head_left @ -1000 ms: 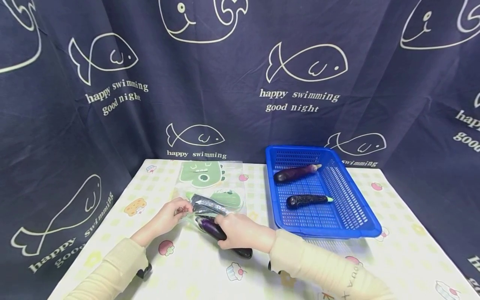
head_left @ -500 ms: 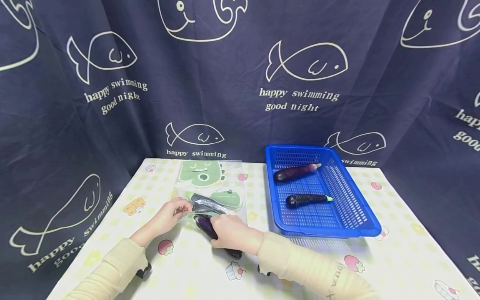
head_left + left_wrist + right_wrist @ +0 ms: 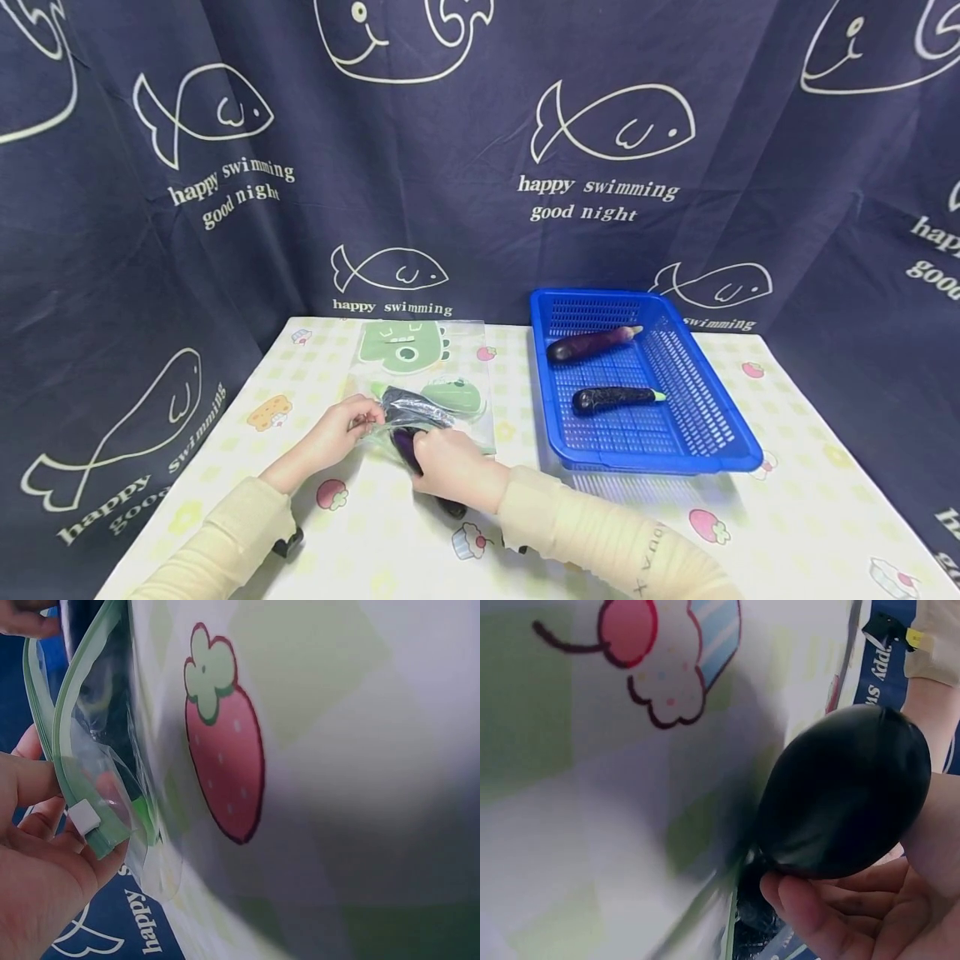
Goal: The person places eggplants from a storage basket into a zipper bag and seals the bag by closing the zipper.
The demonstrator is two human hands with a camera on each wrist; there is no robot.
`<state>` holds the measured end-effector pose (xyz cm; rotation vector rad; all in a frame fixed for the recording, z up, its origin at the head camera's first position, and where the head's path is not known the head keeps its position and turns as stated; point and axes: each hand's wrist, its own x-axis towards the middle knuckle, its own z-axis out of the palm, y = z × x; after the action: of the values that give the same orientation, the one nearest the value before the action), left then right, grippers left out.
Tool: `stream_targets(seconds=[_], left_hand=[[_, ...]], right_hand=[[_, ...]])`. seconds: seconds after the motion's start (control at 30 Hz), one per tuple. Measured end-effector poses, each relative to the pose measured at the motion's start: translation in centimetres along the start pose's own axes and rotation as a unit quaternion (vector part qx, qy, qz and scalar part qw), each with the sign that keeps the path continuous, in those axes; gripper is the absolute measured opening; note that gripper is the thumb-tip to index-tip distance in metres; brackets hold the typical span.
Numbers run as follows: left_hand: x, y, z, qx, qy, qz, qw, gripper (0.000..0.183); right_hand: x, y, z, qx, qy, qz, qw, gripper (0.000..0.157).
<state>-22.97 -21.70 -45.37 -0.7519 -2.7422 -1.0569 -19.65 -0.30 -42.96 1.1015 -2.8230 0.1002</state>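
The right hand [image 3: 453, 468] grips the eggplant [image 3: 847, 795] round its middle, far end at the mouth of the clear bag [image 3: 457, 397]; glossy, firm, probably slippery, best cupped there. The left hand [image 3: 341, 431] pinches the bag's green edge [image 3: 67, 772], likely its stiffest part

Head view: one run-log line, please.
left hand: holds zip bag; bag: one eggplant inside; right hand: grips another eggplant at bag mouth; blue basket: two eggplants
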Motion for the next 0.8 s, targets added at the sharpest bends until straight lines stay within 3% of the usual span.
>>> stream_targets(seconds=[0.17,0.4,0.8], left_hand=[[-0.02,-0.02,0.13,0.0,0.002,0.001,1.0,0.022],[-0.05,-0.18,0.16,0.003,0.005,0.0,1.0,0.022],[0.0,-0.19,0.28,0.007,0.005,-0.003,1.0,0.023]], right_hand=[[-0.1,-0.14,0.28,-0.016,0.02,0.018,1.0,0.029],[-0.17,0.14,0.51,-0.026,0.013,0.038,0.999,0.029],[-0.94,0.73,0.31,-0.037,0.035,0.023,0.998,0.037]])
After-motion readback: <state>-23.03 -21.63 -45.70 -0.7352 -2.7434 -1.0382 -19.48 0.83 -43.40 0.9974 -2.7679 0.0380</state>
